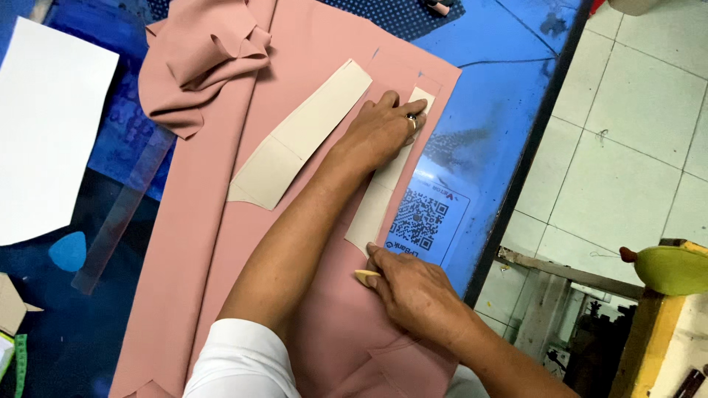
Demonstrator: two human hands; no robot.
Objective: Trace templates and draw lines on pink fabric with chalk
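A long piece of pink fabric [199,243] lies spread over the blue table. On it rest two beige card pattern pieces, a wide one [302,136] and a narrow strip [372,210] near the fabric's right edge. My left hand [383,129], with a ring on one finger, lies flat with its fingers spread on the upper part of the narrow strip. My right hand [413,291] pinches a small cream tailor's chalk [366,277], whose tip touches the fabric at the strip's lower end.
A bunched pink fabric piece [199,63] sits at the top. To the left are a white paper sheet [44,125], a clear ruler [122,214] and a blue chalk [68,250]. A printed card [435,214] lies near the table's right edge [516,169], with tiled floor beyond it.
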